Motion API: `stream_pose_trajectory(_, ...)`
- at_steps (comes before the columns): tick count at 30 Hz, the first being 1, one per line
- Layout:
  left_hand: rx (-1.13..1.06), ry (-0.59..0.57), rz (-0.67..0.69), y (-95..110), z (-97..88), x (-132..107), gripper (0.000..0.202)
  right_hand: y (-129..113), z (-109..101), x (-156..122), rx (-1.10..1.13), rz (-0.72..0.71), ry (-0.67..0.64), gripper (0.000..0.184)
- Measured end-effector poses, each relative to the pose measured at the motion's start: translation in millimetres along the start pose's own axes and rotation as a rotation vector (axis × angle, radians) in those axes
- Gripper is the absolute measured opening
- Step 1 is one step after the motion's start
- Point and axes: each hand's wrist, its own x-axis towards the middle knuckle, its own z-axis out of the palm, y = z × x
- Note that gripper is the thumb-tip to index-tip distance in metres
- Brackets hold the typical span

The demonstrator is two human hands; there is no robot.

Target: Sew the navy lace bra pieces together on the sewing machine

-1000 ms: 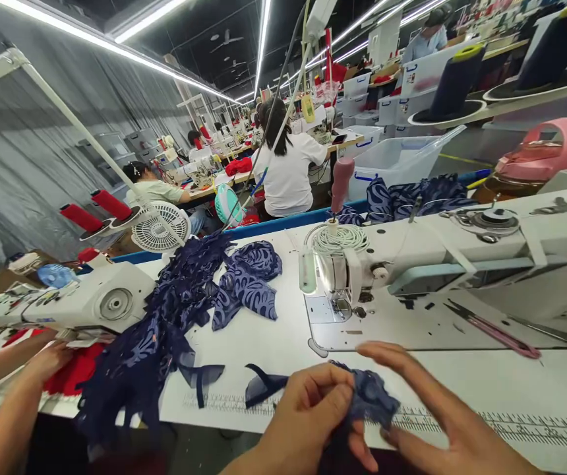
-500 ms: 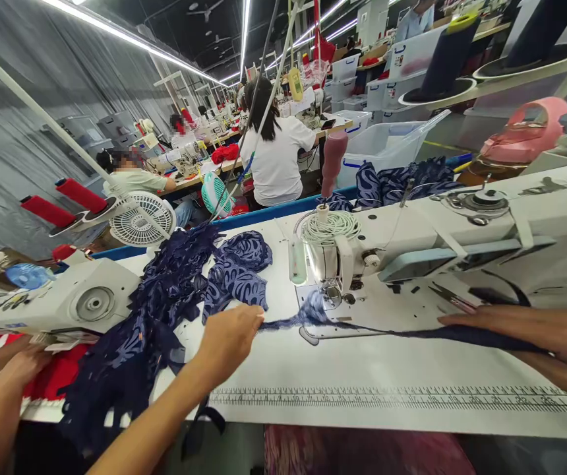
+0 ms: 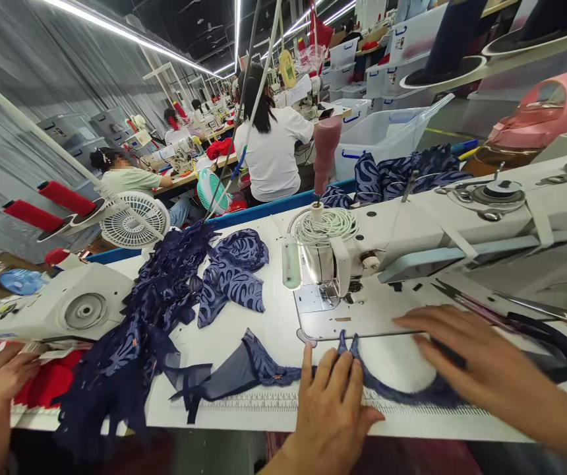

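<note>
Lying beneath left hand point(image 3: 330, 404), navy garment point(image 3: 260, 361)

One head-worn camera supplies the view. It is positioned above the near side of the sewing machine point(image 3: 397, 229) and faces forward and down across the bench point(image 3: 273, 330). The sewing machine stands at close range; the left hand point(image 3: 330, 399) and right hand point(image 3: 481, 366), on its near side, lie closer. Beyond the sewing machine, coverage extends to distant workstations point(image 3: 211, 123) and ceiling lights point(image 3: 130, 38).
</note>
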Motion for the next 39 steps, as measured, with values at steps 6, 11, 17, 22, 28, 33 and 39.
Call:
stream_pose_trajectory(6,0.133,-0.01,0.003,11,5.6,-12,0.053,-47,54,21,0.001,0.04,-0.208,0.018)
stream_pose_trajectory(11,0.138,0.001,0.028,11,5.1,-11,0.058,-46,55,29,-0.044,0.04,-0.16,0.018)
stream_pose_trajectory(17,0.138,0.011,0.037,7,6.5,-11,0.062,-16,26,-35,-0.137,-0.283,-0.093,0.026)
stream_pose_trajectory(22,0.118,0.017,0.028,8,6.8,-9,0.066,40,-5,-30,-0.333,-0.35,-0.027,0.028)
stream_pose_trajectory(28,0.08,0.01,-0.035,16,4.2,-8,0.073,-28,20,0,0.131,-0.206,-0.123,0.029)
stream_pose_trajectory(33,-0.001,-0.078,-0.083,4,-8.6,-7,0.055,-48,46,1,0.038,-0.318,-0.137,0.026)
stream_pose_trajectory(39,0.029,-0.091,-0.059,-5,-9.9,0,0.05,-38,44,2,-0.025,-0.359,-0.122,0.03)
